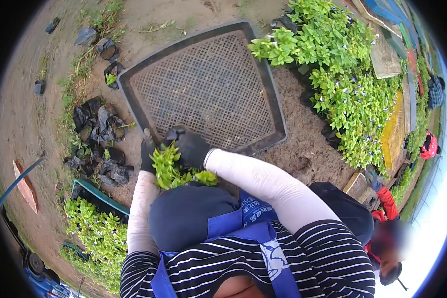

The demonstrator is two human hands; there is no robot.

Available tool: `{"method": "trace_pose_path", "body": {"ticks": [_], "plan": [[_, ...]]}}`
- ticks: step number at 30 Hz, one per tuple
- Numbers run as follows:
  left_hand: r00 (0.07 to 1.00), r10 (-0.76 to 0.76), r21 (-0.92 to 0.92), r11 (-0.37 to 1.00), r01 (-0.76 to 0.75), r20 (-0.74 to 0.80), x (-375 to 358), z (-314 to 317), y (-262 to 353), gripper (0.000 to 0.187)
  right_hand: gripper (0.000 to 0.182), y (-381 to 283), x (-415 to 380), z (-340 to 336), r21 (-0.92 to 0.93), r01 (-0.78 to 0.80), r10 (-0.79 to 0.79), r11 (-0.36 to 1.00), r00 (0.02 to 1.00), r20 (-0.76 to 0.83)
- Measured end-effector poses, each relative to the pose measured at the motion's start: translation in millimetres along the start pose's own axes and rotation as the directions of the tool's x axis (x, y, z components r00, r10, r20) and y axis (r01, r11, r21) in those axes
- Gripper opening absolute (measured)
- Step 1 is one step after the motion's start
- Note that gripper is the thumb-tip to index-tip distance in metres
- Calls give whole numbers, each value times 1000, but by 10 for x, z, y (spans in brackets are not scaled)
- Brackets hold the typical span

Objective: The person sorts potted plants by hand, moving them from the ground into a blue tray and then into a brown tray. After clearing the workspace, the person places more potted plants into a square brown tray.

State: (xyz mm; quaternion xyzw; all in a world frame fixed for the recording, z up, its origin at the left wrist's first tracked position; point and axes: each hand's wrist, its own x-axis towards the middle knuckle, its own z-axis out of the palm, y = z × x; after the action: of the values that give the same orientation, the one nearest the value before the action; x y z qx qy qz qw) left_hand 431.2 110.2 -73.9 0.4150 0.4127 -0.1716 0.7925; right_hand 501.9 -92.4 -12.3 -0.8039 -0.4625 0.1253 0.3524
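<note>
I look straight down over my striped shirt and blue apron. A small leafy green seedling (170, 169) sits between my two hands, just above my dark knee. My left hand (147, 155), in a black glove, grips its left side. My right hand (189, 146), also black-gloved, closes over its top right. Both hands hover at the near edge of a black mesh tray (208, 84) that lies empty on the sandy ground.
A pile of empty black nursery bags (97, 139) lies to the left. Potted green plants with small blue flowers (342, 74) fill the right side. More seedlings (92, 233) stand at lower left. Another person in red sleeves (387, 198) works at lower right.
</note>
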Motion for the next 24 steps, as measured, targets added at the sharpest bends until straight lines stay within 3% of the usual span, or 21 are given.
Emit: {"method": "trace_pose_path", "body": {"ticks": [1,2,3,4,5,6,8,9,11,14,15,19,23,24], "plan": [[989,-128,-114,984,136,72,-195,356,137,58,24,-137,7,-260,192,-253,239,948,966,94],[985,-151,-99,982,159,87,-343,527,207,60,22,-204,-24,-438,357,-497,444,791,867,224],[980,-173,-83,980,182,103,-492,699,279,63,22,-74,-138,-473,285,-351,303,892,932,200],[995,-67,44,997,64,70,-477,682,310,65,22,115,-255,-541,199,-183,146,963,971,189],[944,-153,-174,962,209,291,-320,476,251,59,24,264,-402,-734,226,-151,146,962,989,38],[937,-134,-241,946,219,324,-270,382,238,59,24,421,-503,-1061,248,-246,261,937,965,-30],[975,-65,-242,963,117,212,-247,375,243,59,24,945,-786,-1596,156,-391,420,907,821,-387],[981,-54,-245,964,99,187,-241,374,246,59,26,1341,-1006,-1702,122,-543,516,831,669,-536],[985,-45,-240,967,84,164,-238,384,248,59,31,1633,-1159,-2091,-101,-769,553,631,537,-637],[987,-48,-231,969,83,151,-246,407,252,59,42,1859,-1103,-2295,-238,-885,788,401,465,-403],[987,-48,-228,970,82,151,-250,417,258,59,44,1969,-1099,-2272,-203,-903,811,378,429,-398],[989,-46,-226,971,77,142,-271,448,252,58,33,2237,-1096,-2141,-19,-913,796,408,366,-481],[989,-47,-223,972,78,140,-267,477,246,58,32,1807,-881,-2149,-70,-929,858,362,362,-363],[989,-49,-226,971,80,140,-278,478,233,58,33,1843,-895,-2064,-56,-911,818,409,394,-420]]}}
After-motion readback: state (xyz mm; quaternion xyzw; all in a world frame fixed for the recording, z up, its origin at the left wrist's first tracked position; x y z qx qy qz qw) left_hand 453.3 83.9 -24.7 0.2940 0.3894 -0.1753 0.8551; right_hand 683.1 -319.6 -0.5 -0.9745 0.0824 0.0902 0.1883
